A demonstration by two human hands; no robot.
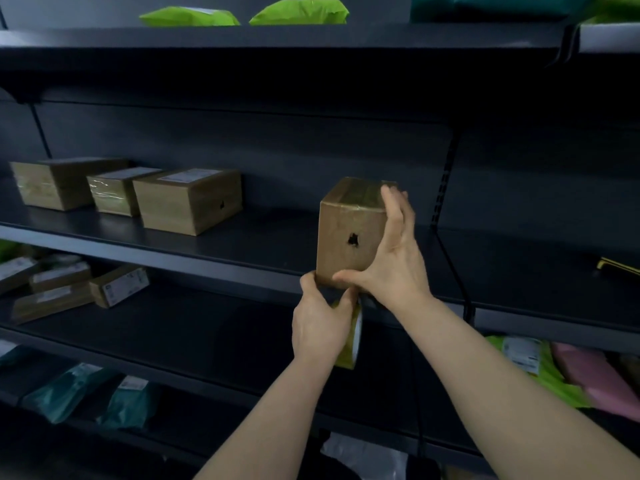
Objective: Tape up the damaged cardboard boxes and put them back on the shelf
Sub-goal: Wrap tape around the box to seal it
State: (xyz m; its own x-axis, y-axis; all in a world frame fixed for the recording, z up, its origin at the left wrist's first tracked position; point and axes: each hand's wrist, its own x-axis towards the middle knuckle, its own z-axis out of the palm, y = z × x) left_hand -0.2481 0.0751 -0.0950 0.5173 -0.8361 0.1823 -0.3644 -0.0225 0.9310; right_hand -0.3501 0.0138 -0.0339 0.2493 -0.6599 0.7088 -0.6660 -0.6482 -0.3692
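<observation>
**A:** Where's the box (349,220)?

**B:** Up on end in front of the middle shelf (242,249), lifted off it as far as I can tell. Its hole (353,240) faces me.

**A:** And your hands?

**B:** My right hand (394,261) spans the box's 3 o'clock side with the fingers spread wide. The tips hook over the top corner and the thumb presses along the bottom edge, so the box is clamped between them. My left hand (320,320) is at 6 o'clock, curled round the tape (355,336), with thumb and forefinger up against the box's bottom left corner. I cannot tell whether they pinch a loose end of tape there.

**A:** So what's the step?

**B:** Starting a strip, I'd say. I'd stick the end low on the front face, then draw the roll toward 12 o'clock, so the strip runs straight over the hole and on to sound cardboard.

**A:** What should you mind?

**B:** Keep my right thumb out of the strip's path and hold the box firm against the pull. Then rub the tape down round the torn edges so nothing ragged lifts it. The top looks glossy, so it's probably taped already.

**A:** And after that?

**B:** It goes on the shelf. A second box (188,202) at 9 o'clock is punctured too, so it likely needs the same.
</observation>
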